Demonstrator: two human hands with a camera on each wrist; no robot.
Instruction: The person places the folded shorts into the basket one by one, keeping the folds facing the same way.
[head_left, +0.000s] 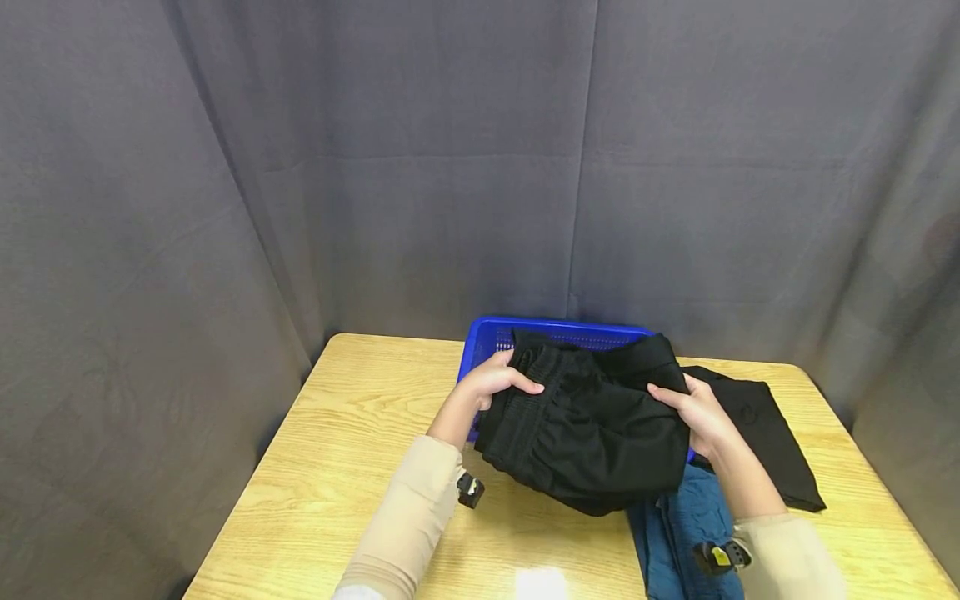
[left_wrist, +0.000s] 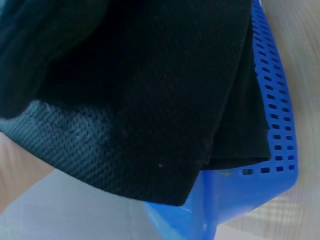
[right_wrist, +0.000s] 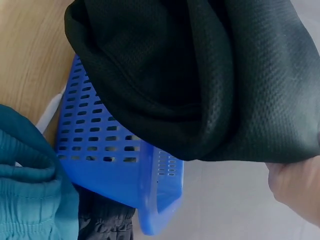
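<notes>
Black shorts [head_left: 600, 433] with a gathered elastic waistband are held up in both hands, bunched and folded over. My left hand [head_left: 495, 381] grips them at the waistband end, thumb lying on top of the cloth. At the opposite end, my right hand [head_left: 701, 412] pinches the cloth between its thumb and the fingers tucked beneath. Behind and under the shorts stands a blue perforated basket [head_left: 562, 322], its front largely hidden by the cloth. In the left wrist view a black fabric edge [left_wrist: 165, 165] hangs over the basket wall [left_wrist: 280, 125].
Right of the basket, a black garment [head_left: 765, 433] lies flat on the wooden table [head_left: 360, 400]. A teal-blue garment [head_left: 697, 525] with an elastic waistband lies nearer the front, partly under the right forearm. Grey curtains [head_left: 465, 167] surround the table's back and sides.
</notes>
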